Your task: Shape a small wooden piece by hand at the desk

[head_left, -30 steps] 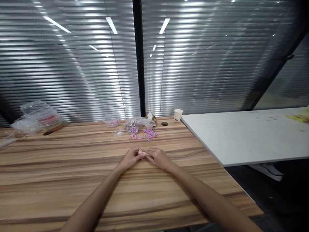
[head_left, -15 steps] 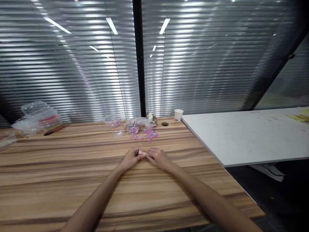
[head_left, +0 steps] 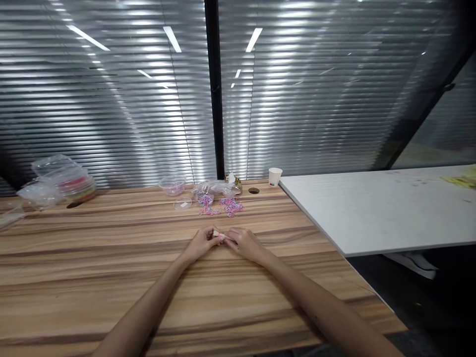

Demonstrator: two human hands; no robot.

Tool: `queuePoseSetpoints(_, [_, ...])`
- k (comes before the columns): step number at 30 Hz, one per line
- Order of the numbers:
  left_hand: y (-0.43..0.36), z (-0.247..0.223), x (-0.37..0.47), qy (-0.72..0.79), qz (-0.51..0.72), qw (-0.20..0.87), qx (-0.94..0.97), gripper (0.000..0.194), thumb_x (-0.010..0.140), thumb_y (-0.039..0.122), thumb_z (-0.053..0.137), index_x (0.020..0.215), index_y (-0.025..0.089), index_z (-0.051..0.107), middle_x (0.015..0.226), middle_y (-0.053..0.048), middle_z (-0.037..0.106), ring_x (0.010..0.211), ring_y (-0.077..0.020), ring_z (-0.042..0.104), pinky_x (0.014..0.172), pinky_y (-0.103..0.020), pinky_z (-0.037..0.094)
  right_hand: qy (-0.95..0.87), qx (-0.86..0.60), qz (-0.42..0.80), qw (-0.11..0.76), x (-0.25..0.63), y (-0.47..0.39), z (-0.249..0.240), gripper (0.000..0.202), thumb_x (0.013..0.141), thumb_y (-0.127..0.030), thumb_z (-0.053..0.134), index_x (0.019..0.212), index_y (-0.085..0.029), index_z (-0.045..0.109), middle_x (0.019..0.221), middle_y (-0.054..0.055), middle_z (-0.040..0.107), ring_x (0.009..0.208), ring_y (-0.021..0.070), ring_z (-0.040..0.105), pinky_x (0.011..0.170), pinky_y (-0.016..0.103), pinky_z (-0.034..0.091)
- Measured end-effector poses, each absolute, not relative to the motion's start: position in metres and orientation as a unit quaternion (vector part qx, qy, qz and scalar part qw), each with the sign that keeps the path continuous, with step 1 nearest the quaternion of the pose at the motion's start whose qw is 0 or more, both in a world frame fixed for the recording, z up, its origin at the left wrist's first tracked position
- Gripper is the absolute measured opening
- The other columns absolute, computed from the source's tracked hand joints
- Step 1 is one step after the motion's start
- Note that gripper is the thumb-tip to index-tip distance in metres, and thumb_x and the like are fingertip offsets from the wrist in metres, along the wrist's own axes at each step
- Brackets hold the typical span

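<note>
Between my two hands is a small pale bundle (head_left: 218, 235) with a pink band around it. The fingers of my left hand (head_left: 204, 242) are closed on its left end. At its right end, my right hand (head_left: 244, 243) pinches it, and the fingers cover part of that end. Just beyond the hands lie two loose heaps of thin pink and blue bands, a larger heap (head_left: 231, 206) and a smaller one (head_left: 209, 211). They look like rubber bands.
Behind the heaps are a clear plastic bag (head_left: 219, 187), a clear tub (head_left: 172, 186) and its lid (head_left: 182, 204). A paper cup (head_left: 274, 176) stands near the white table (head_left: 386, 213). Stacked clear containers (head_left: 76, 184) sit at the far left of the wooden table (head_left: 92, 258).
The pale bundle has turned slightly in my fingers, and its pink band shows more clearly. My hands stay in nearly the same place.
</note>
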State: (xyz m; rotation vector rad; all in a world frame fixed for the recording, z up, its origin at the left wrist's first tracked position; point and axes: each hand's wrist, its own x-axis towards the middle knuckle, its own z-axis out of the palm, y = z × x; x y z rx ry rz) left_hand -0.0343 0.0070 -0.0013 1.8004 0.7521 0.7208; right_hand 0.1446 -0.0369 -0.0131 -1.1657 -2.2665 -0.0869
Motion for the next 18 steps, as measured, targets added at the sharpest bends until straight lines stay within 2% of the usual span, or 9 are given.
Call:
queuePoseSetpoints(9, [0.006, 0.0026, -0.0353, 0.327, 0.314, 0.535, 0.713, 0.032, 0.071, 0.038, 0.059, 0.09, 0.013, 0.054, 0.067, -0.001, 0.055, 0.064, -0.0115, 0.051, 0.062, -0.023, 0.041, -0.847, -0.435, -0.025, 0.304, 0.1438, -0.0378, -0.0103, 0.02, 0.088, -0.026, 0.041, 0.092, -0.017, 0.059, 0.083, 0.004, 0.061, 0.073, 0.0137, 0.054, 0.065, 0.023, 0.037])
queuePoseSetpoints(18, [0.0078, 0.0003, -0.0356, 0.318, 0.331, 0.558, 0.691, 0.029, 0.072, 0.038, 0.059, 0.08, 0.012, 0.053, 0.067, -0.002, 0.055, 0.061, -0.0103, 0.05, 0.06, -0.022, 0.04, -0.842, -0.449, -0.036, 0.297, 0.1432, -0.0376, -0.0107, 0.022, 0.089, -0.026, 0.039, 0.086, -0.016, 0.059, 0.081, 0.005, 0.061, 0.071, 0.0133, 0.053, 0.064, 0.023, 0.037])
